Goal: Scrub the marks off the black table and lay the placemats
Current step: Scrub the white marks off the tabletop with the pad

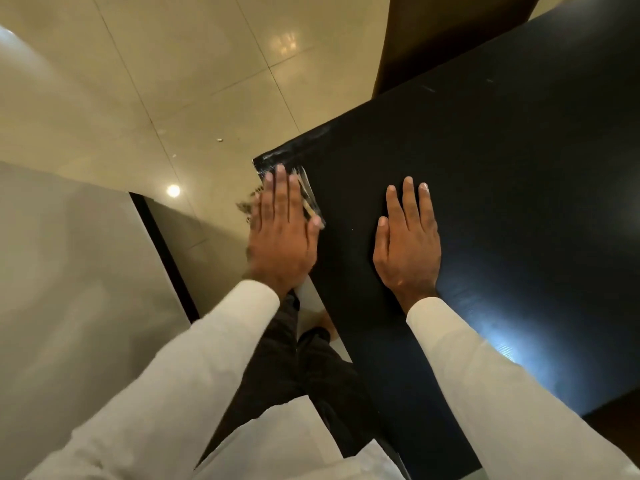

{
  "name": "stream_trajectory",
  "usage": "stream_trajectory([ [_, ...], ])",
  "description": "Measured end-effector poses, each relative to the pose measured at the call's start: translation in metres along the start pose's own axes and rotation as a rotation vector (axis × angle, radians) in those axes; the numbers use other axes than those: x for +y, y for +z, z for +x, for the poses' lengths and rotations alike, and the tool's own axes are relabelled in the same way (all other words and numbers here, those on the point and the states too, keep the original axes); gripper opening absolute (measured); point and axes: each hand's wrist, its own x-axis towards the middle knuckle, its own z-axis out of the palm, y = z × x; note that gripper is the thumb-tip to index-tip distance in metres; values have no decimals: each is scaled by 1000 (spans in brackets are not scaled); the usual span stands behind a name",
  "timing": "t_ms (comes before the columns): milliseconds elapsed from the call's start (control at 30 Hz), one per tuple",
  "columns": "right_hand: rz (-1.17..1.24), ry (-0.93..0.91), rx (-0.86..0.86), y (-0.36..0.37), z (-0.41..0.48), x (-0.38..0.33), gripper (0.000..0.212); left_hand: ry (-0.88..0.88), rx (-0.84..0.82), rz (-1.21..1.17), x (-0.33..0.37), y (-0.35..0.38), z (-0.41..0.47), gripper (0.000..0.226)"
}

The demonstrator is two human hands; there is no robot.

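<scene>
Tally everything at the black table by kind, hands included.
Hands: 2, the left hand and the right hand, both flat
Black table: 1
Scrubber: 1, blurred, under the left hand at the table corner
Total: 4

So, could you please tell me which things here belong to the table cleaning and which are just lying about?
Job: black table; wet smear at its corner; pale marks; left hand pressing a half-hidden scrubber; right hand flat on the table.
Lying about: brown furniture; crumbs on the floor.
</scene>
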Motion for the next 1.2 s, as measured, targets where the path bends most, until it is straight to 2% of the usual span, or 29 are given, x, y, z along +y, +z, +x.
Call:
stream_trajectory([
  [200,-9,21,-16,1,2,-2,60,-5,46,21,-10,-22,93,78],
  [500,25,35,-15,0,2,-1,58,178,55,-10,80,-27,146,80],
  [600,32,37,-18,0,2,-1,58,204,24,-14,62,-26,141,81],
  [867,37,27,-16,0,3,1,59,-10,-32,-61,-28,-32,85,78],
  [1033,109,43,13,-1,1,3,57,-102,4,-127,-31,-18,51,81],
  [1200,319,73,96,-2,-1,10,56,-8,15,-43,-4,5,-6,78],
])
